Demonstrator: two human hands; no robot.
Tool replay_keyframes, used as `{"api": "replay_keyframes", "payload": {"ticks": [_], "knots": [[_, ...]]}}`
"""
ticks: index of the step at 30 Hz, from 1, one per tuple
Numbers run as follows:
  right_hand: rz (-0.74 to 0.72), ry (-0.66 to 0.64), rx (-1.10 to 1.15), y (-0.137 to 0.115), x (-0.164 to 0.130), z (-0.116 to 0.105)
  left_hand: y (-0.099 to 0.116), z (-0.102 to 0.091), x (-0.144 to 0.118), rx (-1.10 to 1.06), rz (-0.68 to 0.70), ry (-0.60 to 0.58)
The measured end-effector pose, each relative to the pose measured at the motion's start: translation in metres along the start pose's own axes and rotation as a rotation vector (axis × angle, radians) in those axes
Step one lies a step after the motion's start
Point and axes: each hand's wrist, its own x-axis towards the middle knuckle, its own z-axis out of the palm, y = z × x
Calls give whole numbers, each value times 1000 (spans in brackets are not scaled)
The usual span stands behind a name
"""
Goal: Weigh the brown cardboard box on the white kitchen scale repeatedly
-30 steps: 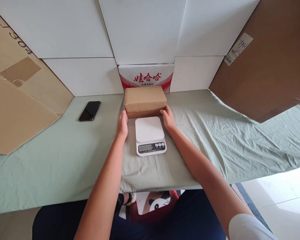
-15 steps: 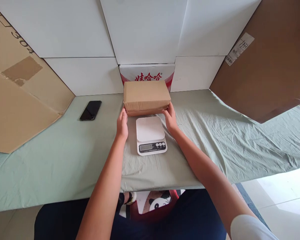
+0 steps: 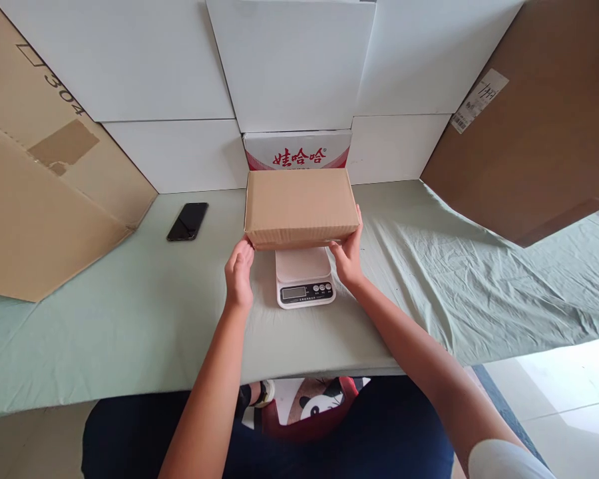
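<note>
A brown cardboard box [image 3: 302,203] is held between my two hands, its near edge over the back of a white kitchen scale [image 3: 304,266]. My left hand [image 3: 239,273] grips the box's near left corner, with its fingertips hidden beneath. At the near right corner, my right hand [image 3: 349,256] holds the box with the thumb on the front and fingers along the side. The scale's display and buttons face me, and the box covers the rear of its platform.
A black phone [image 3: 188,221] lies on the green cloth [image 3: 130,319] to the left. Large cardboard panels stand at the left [image 3: 54,179] and right [image 3: 529,133]. White panels and a box with red lettering [image 3: 299,150] form the back.
Both hands have brought the cardboard box nearer to me, so it now overlaps the back of the scale. The camera view has shifted slightly.
</note>
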Motion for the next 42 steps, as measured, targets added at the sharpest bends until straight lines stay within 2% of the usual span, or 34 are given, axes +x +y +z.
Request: {"api": "replay_keyframes", "payload": {"ticks": [7, 13, 21, 42], "knots": [[-24, 67, 83, -13, -34, -8, 1, -7, -32, 48, 13, 7], [6, 72, 62, -17, -41, -8, 0, -14, -49, 85, 13, 32], [59, 49, 85, -19, -45, -8, -1, -17, -55, 130, -1, 34], [78, 36, 70, -18, -40, -10, 0, -16, -59, 163, -9, 52]]}}
